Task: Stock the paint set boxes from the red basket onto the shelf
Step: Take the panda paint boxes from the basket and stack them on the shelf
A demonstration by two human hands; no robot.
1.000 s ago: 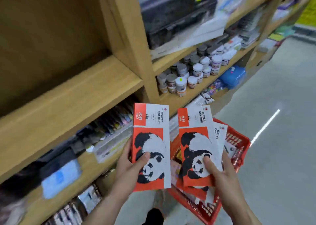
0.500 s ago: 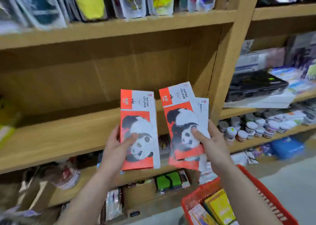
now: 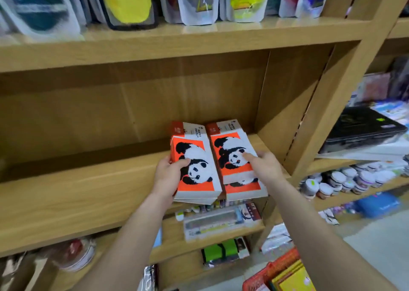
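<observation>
Two small stacks of orange-and-white panda water colour boxes lie side by side on the wooden shelf (image 3: 77, 193), near its right end. My left hand (image 3: 168, 175) grips the left stack (image 3: 194, 162) by its left edge, thumb on the top box. My right hand (image 3: 263, 166) holds the right stack (image 3: 234, 155), thumb pressed on the panda print. Both stacks overhang the shelf's front edge a little. The red basket (image 3: 274, 270) shows at the bottom right with yellow boxes inside, partly hidden by my right forearm.
The shelf to the left of the stacks is bare wood. A wooden upright (image 3: 327, 105) stands just right of them. Pouches (image 3: 126, 3) fill the shelf above; small paint jars (image 3: 345, 180) and a black case (image 3: 363, 129) sit in the bay to the right.
Both hands have moved forward and down, carrying the boxes from mid-air in front of the shelf onto the shelf board. The two stacks now sit close together.
</observation>
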